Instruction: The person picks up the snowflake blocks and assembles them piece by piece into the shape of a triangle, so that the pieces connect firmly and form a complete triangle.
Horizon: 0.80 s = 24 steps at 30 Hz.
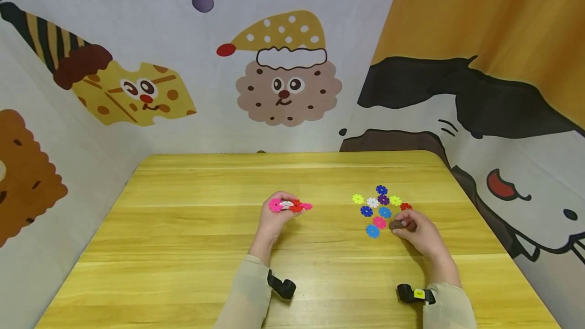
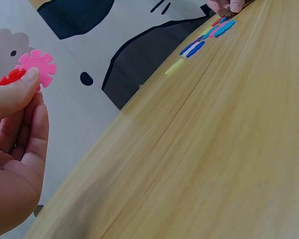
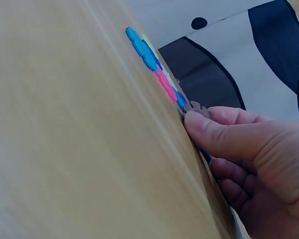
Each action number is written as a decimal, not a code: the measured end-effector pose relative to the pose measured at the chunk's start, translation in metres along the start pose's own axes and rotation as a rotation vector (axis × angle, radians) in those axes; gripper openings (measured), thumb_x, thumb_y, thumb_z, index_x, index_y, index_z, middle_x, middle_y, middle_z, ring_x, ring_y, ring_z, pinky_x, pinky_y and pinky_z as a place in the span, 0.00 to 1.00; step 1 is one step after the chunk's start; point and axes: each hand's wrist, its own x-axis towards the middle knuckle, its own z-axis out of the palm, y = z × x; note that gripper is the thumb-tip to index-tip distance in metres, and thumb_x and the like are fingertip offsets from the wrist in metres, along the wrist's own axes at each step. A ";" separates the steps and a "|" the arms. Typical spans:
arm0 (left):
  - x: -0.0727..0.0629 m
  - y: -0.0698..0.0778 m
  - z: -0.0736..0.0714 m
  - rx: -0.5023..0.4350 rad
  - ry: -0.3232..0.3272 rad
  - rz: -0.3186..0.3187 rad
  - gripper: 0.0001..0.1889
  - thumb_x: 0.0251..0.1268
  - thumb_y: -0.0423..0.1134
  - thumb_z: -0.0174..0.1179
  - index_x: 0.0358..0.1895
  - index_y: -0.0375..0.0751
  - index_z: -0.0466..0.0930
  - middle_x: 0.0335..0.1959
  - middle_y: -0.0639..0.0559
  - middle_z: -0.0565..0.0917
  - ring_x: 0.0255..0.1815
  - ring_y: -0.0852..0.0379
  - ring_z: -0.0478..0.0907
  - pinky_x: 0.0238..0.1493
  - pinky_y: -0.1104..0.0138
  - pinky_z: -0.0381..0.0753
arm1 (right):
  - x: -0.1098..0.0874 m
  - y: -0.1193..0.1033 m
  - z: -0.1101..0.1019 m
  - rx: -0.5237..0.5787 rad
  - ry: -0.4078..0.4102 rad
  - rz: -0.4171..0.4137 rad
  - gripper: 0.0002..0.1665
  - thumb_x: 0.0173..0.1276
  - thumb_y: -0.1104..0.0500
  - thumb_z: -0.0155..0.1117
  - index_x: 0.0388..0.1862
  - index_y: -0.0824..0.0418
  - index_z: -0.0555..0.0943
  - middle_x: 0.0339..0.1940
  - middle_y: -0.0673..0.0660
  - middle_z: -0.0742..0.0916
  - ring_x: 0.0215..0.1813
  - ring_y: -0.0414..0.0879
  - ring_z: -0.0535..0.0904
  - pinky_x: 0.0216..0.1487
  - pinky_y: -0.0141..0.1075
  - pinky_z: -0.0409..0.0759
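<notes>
My left hand (image 1: 272, 221) holds a short row of joined plastic snowflake discs (image 1: 275, 205), pink, white and red, with another pink one at the right end. In the left wrist view, the thumb presses beside the red disc (image 2: 11, 77), and the pink end disc (image 2: 42, 67) sticks up past the fingertips. Over at the right, my right hand (image 1: 425, 232) pinches a brown snowflake disc (image 1: 395, 225) between thumb and fingers, low over the table. That brown disc (image 3: 195, 108) is partly covered by the thumb in the right wrist view.
Loose snowflake discs lie left of and beyond my right hand: light blue (image 1: 372, 231), pink (image 1: 379, 223), dark blue (image 1: 366, 211), white (image 1: 372, 202), purple (image 1: 383, 200), yellow (image 1: 358, 198) and red (image 1: 405, 206). The wooden table (image 1: 183, 227) ends at a cartoon-printed curtain (image 1: 192, 136).
</notes>
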 end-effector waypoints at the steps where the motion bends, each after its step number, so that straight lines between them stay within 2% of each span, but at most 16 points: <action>1: 0.000 0.000 0.000 0.001 0.003 -0.001 0.16 0.44 0.17 0.69 0.39 0.34 0.83 0.39 0.46 0.83 0.42 0.51 0.77 0.37 0.66 0.82 | 0.000 -0.001 0.000 -0.001 0.017 0.004 0.12 0.64 0.65 0.70 0.45 0.63 0.79 0.37 0.56 0.80 0.38 0.48 0.73 0.39 0.36 0.73; 4: 0.000 0.000 0.001 -0.002 0.008 -0.004 0.17 0.44 0.17 0.69 0.39 0.35 0.83 0.39 0.46 0.83 0.43 0.51 0.77 0.39 0.64 0.82 | -0.001 -0.007 0.002 0.034 0.068 0.021 0.10 0.68 0.64 0.68 0.46 0.63 0.79 0.36 0.56 0.82 0.36 0.44 0.75 0.36 0.33 0.74; 8: -0.001 -0.001 0.002 -0.002 0.008 0.018 0.17 0.43 0.17 0.69 0.39 0.33 0.83 0.38 0.46 0.83 0.42 0.51 0.78 0.40 0.64 0.82 | 0.002 -0.026 0.013 0.262 0.092 0.017 0.11 0.71 0.66 0.64 0.48 0.70 0.78 0.36 0.61 0.84 0.35 0.40 0.79 0.34 0.31 0.81; 11: -0.001 -0.003 0.004 -0.006 0.005 0.038 0.16 0.43 0.18 0.70 0.39 0.32 0.83 0.38 0.46 0.83 0.41 0.51 0.78 0.40 0.64 0.82 | 0.008 -0.046 0.028 0.484 0.057 -0.013 0.11 0.71 0.70 0.61 0.49 0.76 0.75 0.34 0.63 0.83 0.33 0.41 0.82 0.34 0.34 0.84; 14: -0.001 -0.004 0.005 -0.017 0.002 0.040 0.16 0.43 0.18 0.71 0.39 0.31 0.83 0.37 0.47 0.83 0.40 0.52 0.78 0.40 0.65 0.82 | 0.014 -0.068 0.044 0.608 0.014 -0.032 0.12 0.71 0.72 0.60 0.49 0.78 0.74 0.31 0.61 0.83 0.31 0.45 0.83 0.34 0.36 0.85; 19: -0.001 -0.006 0.008 -0.031 0.001 0.033 0.17 0.42 0.18 0.72 0.39 0.28 0.82 0.34 0.50 0.83 0.38 0.55 0.78 0.38 0.67 0.81 | 0.020 -0.100 0.068 0.753 -0.061 -0.009 0.13 0.70 0.72 0.60 0.49 0.80 0.73 0.29 0.56 0.82 0.30 0.46 0.83 0.34 0.37 0.86; 24: -0.003 -0.002 0.009 -0.044 -0.011 0.045 0.17 0.42 0.15 0.71 0.40 0.23 0.81 0.32 0.52 0.82 0.36 0.57 0.77 0.37 0.68 0.81 | 0.025 -0.123 0.083 0.879 -0.119 0.020 0.13 0.70 0.73 0.59 0.50 0.81 0.72 0.30 0.55 0.81 0.30 0.44 0.82 0.37 0.37 0.86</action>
